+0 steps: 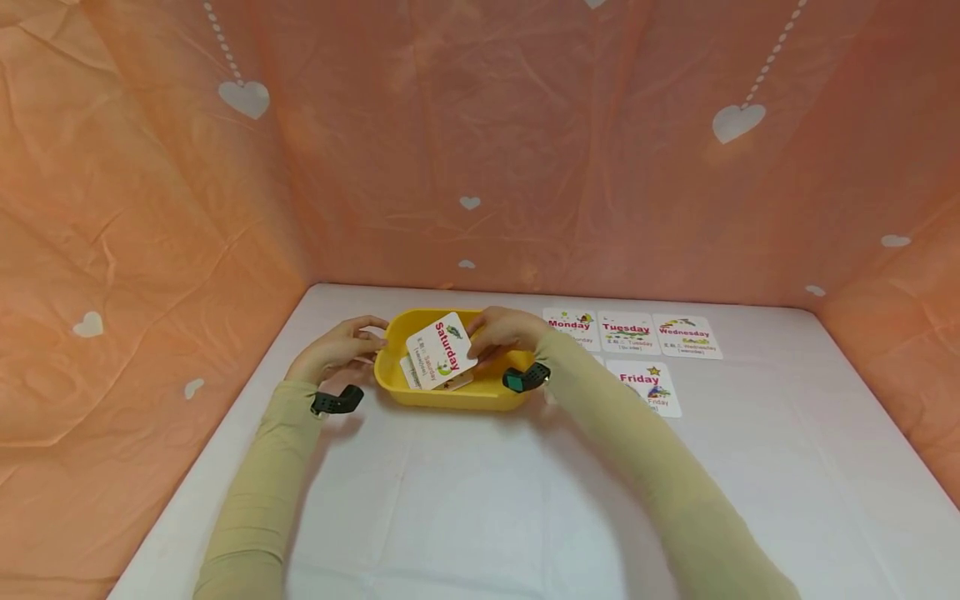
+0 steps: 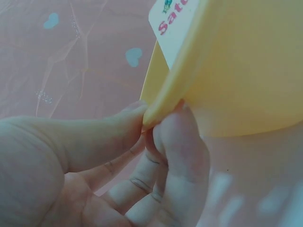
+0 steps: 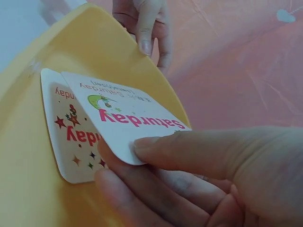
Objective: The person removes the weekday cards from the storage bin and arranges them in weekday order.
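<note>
My left hand [image 1: 339,346] pinches the left end of a yellow plastic tub [image 1: 450,401], thumb over the rim and index finger against the outer wall, as the left wrist view shows. Over the inside of the tub, my right hand [image 1: 504,329] holds a white "Saturday" card [image 3: 125,101] by one corner between thumb and fingers. That card is tilted, printed side up. Beneath it a second card [image 3: 71,137], its red lettering ending in "unday", lies inside the tub, partly covered by the Saturday card.
Right of the tub, cards reading Monday [image 1: 568,320], Tuesday [image 1: 628,332] and Wednesday [image 1: 687,335] lie in a row on the white tabletop [image 1: 450,508]. A Friday card [image 1: 652,388] sits below them, partly hidden by the right sleeve. Orange cloth [image 1: 487,150] encloses the back and sides.
</note>
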`<state>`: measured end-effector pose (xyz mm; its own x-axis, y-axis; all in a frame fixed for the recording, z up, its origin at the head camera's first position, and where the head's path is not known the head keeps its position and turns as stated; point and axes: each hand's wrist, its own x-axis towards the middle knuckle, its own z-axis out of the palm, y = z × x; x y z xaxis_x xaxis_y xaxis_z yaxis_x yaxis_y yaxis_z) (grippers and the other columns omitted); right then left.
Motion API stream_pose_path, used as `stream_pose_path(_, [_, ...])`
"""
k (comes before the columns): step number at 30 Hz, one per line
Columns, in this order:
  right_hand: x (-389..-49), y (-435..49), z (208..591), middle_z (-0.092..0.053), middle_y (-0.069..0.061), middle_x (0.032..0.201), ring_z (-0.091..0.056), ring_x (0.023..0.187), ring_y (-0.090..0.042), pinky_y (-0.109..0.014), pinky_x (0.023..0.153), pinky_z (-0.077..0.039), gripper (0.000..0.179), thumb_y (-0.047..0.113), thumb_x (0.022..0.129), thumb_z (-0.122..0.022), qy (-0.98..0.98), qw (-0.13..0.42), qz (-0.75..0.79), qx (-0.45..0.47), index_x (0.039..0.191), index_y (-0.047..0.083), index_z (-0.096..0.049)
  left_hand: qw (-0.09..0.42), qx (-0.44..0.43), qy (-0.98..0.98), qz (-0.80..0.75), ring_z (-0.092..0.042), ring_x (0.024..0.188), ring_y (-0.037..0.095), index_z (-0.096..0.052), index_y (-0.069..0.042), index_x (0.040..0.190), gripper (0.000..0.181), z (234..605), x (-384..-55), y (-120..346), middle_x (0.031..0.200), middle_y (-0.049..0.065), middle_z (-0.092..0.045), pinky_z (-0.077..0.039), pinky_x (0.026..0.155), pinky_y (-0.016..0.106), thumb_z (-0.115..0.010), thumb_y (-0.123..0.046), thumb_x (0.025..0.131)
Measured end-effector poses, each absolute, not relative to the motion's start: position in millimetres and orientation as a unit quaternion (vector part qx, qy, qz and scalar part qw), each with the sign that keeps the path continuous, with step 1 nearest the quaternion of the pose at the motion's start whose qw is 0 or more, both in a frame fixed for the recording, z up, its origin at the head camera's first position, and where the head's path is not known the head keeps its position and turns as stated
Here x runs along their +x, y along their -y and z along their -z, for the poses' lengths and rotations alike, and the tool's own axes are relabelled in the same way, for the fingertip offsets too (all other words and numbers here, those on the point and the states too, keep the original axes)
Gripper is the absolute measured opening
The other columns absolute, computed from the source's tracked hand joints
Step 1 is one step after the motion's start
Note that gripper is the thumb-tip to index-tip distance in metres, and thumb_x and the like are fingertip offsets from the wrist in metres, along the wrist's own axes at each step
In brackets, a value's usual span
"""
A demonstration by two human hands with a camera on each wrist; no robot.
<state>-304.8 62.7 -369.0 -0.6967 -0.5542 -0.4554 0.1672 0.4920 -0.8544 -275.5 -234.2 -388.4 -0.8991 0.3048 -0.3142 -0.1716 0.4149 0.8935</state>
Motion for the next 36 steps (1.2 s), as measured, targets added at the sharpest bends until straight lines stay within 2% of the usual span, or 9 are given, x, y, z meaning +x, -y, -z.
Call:
stream_pose_path(3, [-305.7, -68.0, 365.9, -0.065, -0.015, 0.095, -0.067, 0.085, -0.031, -0.044, 0.086, -0.050, 0.030, -0.003, 0.083, -0.069, -0.787, 0.362, 0.483, -0.130, 0.111, -0.006, -0.059, 0.220, 0.039, -0.811, -0.540, -0.063, 0.087, 0.026, -0.040, -0.002, 0.136, 0.042, 388.5, -275.9, 234.1, 0.109, 0.022, -0.059, -0.051, 0.081, 0.044, -0.054, -0.014, 0.099])
stream_pose_path(9, [-306.0, -81.5, 362.5, -0.064, -0.014, 0.090, -0.067, 0.077, -0.026, -0.047, 0.088, -0.048, 0.026, -0.003, 0.082, -0.070, -0.786, 0.342, 0.498, -0.130, 0.105, -0.006, -0.059, 0.218, 0.032, -0.812, -0.540, -0.062, 0.085, 0.026, -0.041, -0.004, 0.136, 0.040, 388.2, -276.1, 232.2, 0.107, 0.021, -0.059, -0.051, 0.082, 0.045, -0.053, -0.013, 0.099])
stream_pose_path(13, [-304.1, -90.8, 358.3, -0.064, -0.014, 0.089, -0.065, 0.073, -0.022, -0.045, 0.086, -0.050, 0.031, -0.003, 0.081, -0.069, -0.792, 0.320, 0.503, -0.132, 0.110, -0.006, -0.058, 0.214, 0.035, -0.812, -0.542, -0.062, 0.087, 0.026, -0.041, -0.003, 0.136, 0.041, 389.3, -274.1, 231.7, 0.110, 0.021, -0.059, -0.050, 0.083, 0.046, -0.055, -0.013, 0.098])
stream_pose_path(18, [-299.9, -103.8, 353.0, -0.064, -0.015, 0.094, -0.065, 0.081, -0.024, -0.042, 0.083, -0.052, 0.039, -0.003, 0.082, -0.068, -0.806, 0.297, 0.493, -0.136, 0.120, -0.005, -0.055, 0.214, 0.052, -0.811, -0.542, -0.062, 0.089, 0.025, -0.040, -0.002, 0.136, 0.042, 391.4, -273.2, 232.7, 0.110, 0.021, -0.060, -0.051, 0.082, 0.043, -0.055, -0.013, 0.098])
stream_pose_path(27, [-294.1, -133.0, 348.2, -0.065, -0.015, 0.100, -0.064, 0.085, -0.025, -0.041, 0.080, -0.053, 0.038, -0.003, 0.086, -0.063, -0.805, 0.265, 0.508, -0.152, 0.122, -0.004, -0.055, 0.213, 0.035, -0.826, -0.521, -0.061, 0.089, 0.024, -0.040, -0.004, 0.137, 0.046, 392.2, -277.9, 230.0, 0.111, 0.020, -0.058, -0.052, 0.077, 0.035, -0.057, -0.016, 0.097])
stream_pose_path(36, [-290.6, -164.7, 348.5, -0.064, -0.017, 0.105, -0.063, 0.092, -0.026, -0.052, 0.090, -0.046, 0.037, -0.005, 0.088, -0.060, -0.784, 0.250, 0.546, -0.157, 0.125, -0.005, -0.054, 0.210, 0.036, -0.833, -0.510, -0.059, 0.091, 0.025, -0.040, -0.005, 0.138, 0.046, 390.8, -277.0, 231.2, 0.114, 0.020, -0.056, -0.051, 0.078, 0.033, -0.057, -0.018, 0.097])
